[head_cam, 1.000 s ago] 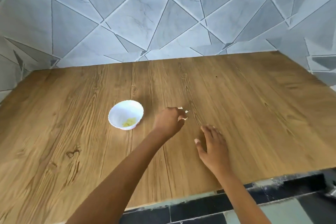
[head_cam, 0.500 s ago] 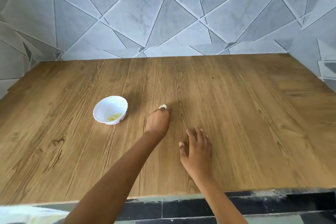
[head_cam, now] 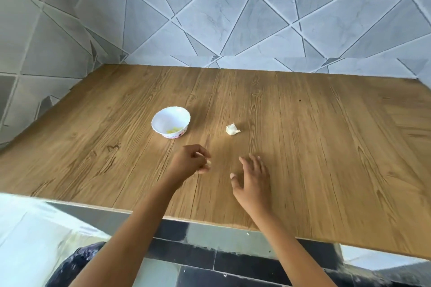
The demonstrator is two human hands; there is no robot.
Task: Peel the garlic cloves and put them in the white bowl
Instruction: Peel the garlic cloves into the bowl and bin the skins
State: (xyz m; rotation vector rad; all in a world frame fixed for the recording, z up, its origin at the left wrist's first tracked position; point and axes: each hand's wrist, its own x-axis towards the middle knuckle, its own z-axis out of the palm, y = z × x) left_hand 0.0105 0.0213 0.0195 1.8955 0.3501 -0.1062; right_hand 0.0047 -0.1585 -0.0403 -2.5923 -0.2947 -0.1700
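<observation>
A small white bowl [head_cam: 171, 117] stands on the wooden counter, with a few yellowish peeled cloves lying in its bottom. To its right a white, papery chunk of garlic [head_cam: 232, 129] lies alone on the wood. My left hand [head_cam: 190, 162] hovers nearer to me, below and between bowl and garlic. Its fingers are curled and pinched on a small pale bit that looks like a garlic clove. My right hand [head_cam: 253, 178] is beside it, palm down, fingers spread and holding nothing, just below the garlic chunk.
The wooden counter [head_cam: 326, 147] runs back to a grey tiled wall [head_cam: 233, 18] behind and on the left. Its front edge is close to me, with dark floor tiles and pale fabric [head_cam: 30, 240] below.
My left hand has pulled back from the garlic chunk, which now lies uncovered on the counter. The right hand has kept its place beside it. The camera view has shifted.
</observation>
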